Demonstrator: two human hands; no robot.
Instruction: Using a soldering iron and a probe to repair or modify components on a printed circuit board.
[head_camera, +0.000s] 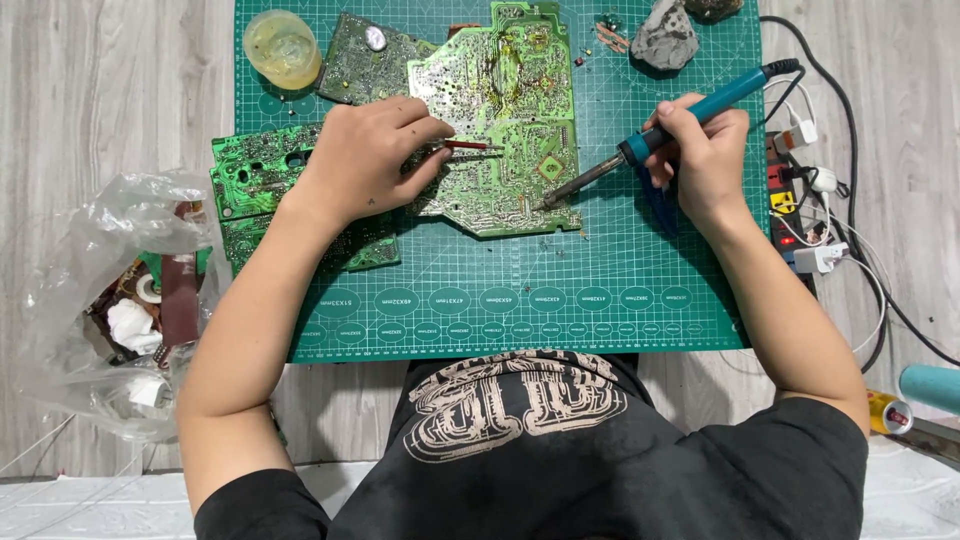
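My right hand (700, 155) grips a soldering iron with a teal handle (655, 140); its metal tip touches the lower right part of a large green circuit board (510, 110) lying solder side up. My left hand (365, 160) rests on the board's left edge and pinches a thin red-handled tool (470, 146) that points right across the board. Both hands work over a green cutting mat (500, 290).
More green boards (255, 170) lie under my left forearm, and another board (365, 55) sits at the mat's top. A round yellowish tub (282, 47) stands at top left. A grey lump (665, 38) is top right. A power strip with plugs (800, 190) lies right, a clear plastic bag of scraps (120, 300) left.
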